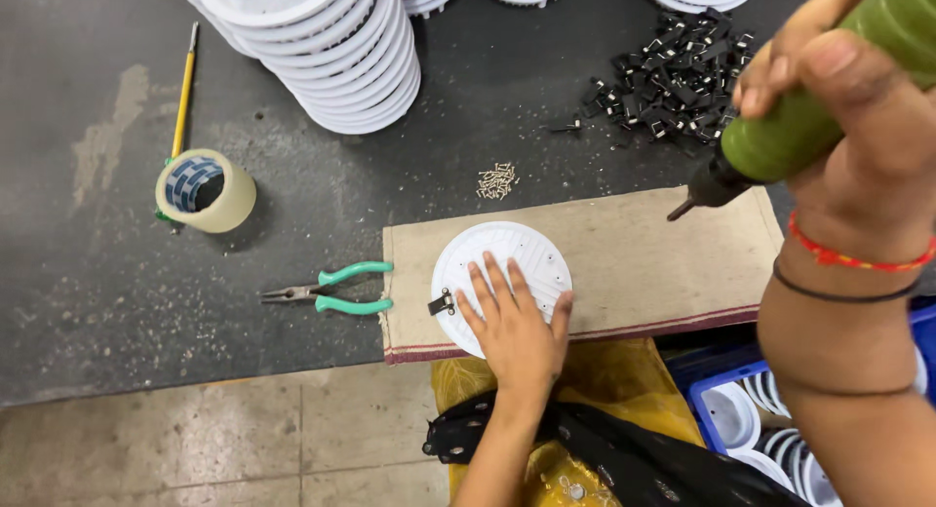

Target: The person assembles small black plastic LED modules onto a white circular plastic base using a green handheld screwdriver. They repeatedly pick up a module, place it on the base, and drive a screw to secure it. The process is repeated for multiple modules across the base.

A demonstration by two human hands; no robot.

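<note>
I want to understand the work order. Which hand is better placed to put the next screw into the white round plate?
Probably the right hand: it grips the green screwdriver, tip aimed at the mat. The left hand lies flat on the white round plate, holding it steady beside the black clip.

disc (507, 263) on mat (643, 263), pliers (331, 289) left.

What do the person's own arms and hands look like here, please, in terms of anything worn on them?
Both forearms are bare, with no sleeves or gloves. The right hand has two bands at its wrist: a red thread bracelet and, just below it, a thin black band. The left hand shows no rings or bands.
</note>
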